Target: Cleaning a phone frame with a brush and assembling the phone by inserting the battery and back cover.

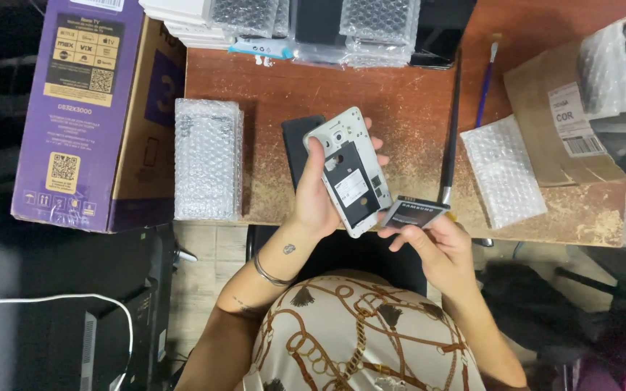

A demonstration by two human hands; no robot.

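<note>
Two hands busy: left hand (320, 199) grips open-backed phone (349, 170); right hand (440, 246) fingers pinch battery (414, 212) beside its empty bay—seating needs alignment.

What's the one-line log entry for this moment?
left hand: holds open-backed phone | right hand: holds battery at phone's edge | desk: black cover

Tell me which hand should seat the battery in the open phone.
Right. The right hand already pinches the battery at the lower edge of the phone, whose back is open. The left hand is wrapped around the phone, holding it steady.
</note>
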